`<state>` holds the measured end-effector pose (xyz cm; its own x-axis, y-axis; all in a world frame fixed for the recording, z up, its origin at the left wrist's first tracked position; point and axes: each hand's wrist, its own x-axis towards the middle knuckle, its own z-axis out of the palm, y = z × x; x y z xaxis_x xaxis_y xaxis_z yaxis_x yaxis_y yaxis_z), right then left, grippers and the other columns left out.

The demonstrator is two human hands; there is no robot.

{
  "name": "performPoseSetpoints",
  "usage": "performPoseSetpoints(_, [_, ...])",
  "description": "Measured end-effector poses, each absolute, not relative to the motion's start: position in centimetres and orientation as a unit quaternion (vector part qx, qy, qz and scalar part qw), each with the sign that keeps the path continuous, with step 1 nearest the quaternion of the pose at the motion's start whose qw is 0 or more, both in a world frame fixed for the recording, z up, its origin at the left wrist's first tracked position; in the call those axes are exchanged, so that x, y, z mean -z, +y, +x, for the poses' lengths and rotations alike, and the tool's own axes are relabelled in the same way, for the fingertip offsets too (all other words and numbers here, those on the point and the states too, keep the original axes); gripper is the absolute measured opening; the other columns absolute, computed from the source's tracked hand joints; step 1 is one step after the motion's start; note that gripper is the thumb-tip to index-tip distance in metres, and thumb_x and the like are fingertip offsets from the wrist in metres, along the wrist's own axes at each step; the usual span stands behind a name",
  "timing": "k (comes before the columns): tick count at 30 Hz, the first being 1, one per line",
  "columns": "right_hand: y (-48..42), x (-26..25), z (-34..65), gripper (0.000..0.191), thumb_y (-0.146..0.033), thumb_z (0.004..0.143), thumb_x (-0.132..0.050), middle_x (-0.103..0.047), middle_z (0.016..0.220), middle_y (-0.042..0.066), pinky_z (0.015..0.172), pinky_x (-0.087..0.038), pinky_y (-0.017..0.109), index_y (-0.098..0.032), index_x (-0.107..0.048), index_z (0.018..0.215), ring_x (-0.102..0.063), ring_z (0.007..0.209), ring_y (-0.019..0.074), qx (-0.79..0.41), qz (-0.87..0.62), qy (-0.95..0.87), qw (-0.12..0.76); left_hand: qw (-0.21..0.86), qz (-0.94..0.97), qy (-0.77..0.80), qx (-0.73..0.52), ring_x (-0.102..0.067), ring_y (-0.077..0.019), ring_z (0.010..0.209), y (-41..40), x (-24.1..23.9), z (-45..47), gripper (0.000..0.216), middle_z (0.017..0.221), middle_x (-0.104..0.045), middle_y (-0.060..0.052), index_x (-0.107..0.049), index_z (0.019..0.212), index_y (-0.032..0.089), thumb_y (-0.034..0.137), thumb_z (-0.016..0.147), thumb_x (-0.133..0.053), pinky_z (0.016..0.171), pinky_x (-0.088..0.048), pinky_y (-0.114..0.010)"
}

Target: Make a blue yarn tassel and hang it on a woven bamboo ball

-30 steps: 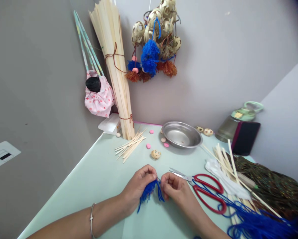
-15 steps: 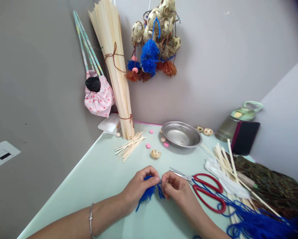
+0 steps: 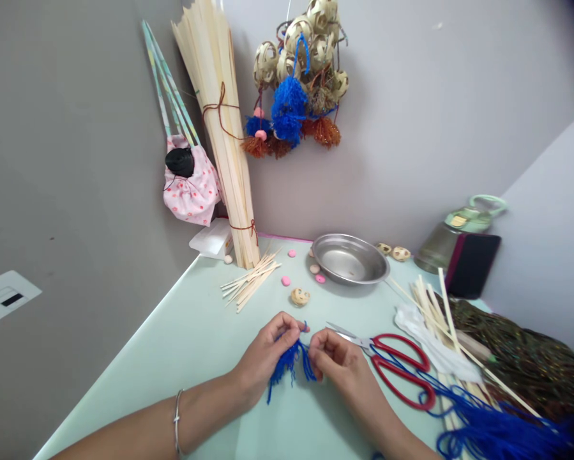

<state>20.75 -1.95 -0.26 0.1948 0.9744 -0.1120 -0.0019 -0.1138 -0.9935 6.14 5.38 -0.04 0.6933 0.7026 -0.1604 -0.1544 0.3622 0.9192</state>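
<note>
My left hand (image 3: 267,354) is closed around a small blue yarn tassel (image 3: 285,364) just above the pale green table (image 3: 191,332). Its thumb and forefinger pinch the top of the tassel. My right hand (image 3: 337,359) sits close beside it, its fingers pinched on a blue strand at the tassel's right side. The tassel's loose ends hang down between the two hands. Red-handled scissors (image 3: 396,367) lie on the table just right of my right hand.
A steel bowl (image 3: 350,259), pink beads (image 3: 285,280), a small woven ball (image 3: 299,296) and loose bamboo sticks (image 3: 249,280) lie further back. A tied bundle of bamboo strips (image 3: 222,128) leans in the corner. Blue yarn (image 3: 497,431) and more strips lie at right. Woven balls with tassels (image 3: 299,76) hang on the wall.
My left hand's fingers have shifted up slightly on the tassel top, and the tassel's ends hang a little differently. Both hands stay in the same place.
</note>
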Motion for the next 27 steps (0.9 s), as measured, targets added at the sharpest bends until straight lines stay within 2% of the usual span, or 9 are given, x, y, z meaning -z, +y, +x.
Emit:
performPoseSetpoints(4, [-2.01,-0.05,21.02,0.025,-0.040,0.078,-0.067,-0.055,0.056,-0.003,0.057,-0.038,0.026,-0.018,-0.057,0.075,-0.049,0.054,0.0129,-0.453,-0.578,-0.402,0.547,0.730,0.556,0.290,-0.272,-0.046,-0.0094,0.071,5.54,0.79,6.32,0.023,0.076,-0.051,0.002,-0.051,0.081,0.018,0.037,0.085,-0.063,0.067,-0.036,-0.021])
performPoseSetpoints(10, [-1.92,0.13,21.02,0.024,-0.039,0.076,-0.071,-0.055,0.064,-0.001,0.059,-0.040,0.027,-0.018,-0.060,0.077,-0.051,0.060,0.0144,-0.436,-0.575,-0.402,0.563,0.736,0.571,0.263,-0.251,-0.053,-0.0135,0.082,5.71,0.75,6.35,0.022,0.084,-0.056,-0.001,-0.053,0.088,0.018,0.034,0.081,-0.067,0.076,-0.039,-0.025])
performPoseSetpoints(22, [-2.08,0.21,20.76,0.016,-0.026,0.074,-0.068,-0.056,0.075,0.000,0.060,-0.040,0.024,-0.018,-0.060,0.084,-0.050,0.067,0.0142,-0.433,-0.576,-0.425,0.548,0.736,0.569,0.287,-0.227,-0.045,-0.0106,0.070,5.52,0.51,6.27,0.011,0.073,-0.051,0.001,-0.057,0.079,0.017,0.025,0.079,-0.064,0.067,-0.035,-0.022])
performPoseSetpoints(27, [-2.10,0.02,20.77,0.021,-0.029,0.072,-0.071,-0.054,0.072,-0.001,0.059,-0.041,0.024,-0.018,-0.058,0.084,-0.049,0.065,0.0133,-0.443,-0.572,-0.399,0.564,0.747,0.542,0.287,-0.257,-0.044,-0.0093,0.069,5.47,0.79,6.36,0.018,0.075,-0.051,0.002,-0.055,0.081,0.017,0.033,0.083,-0.063,0.066,-0.035,-0.020])
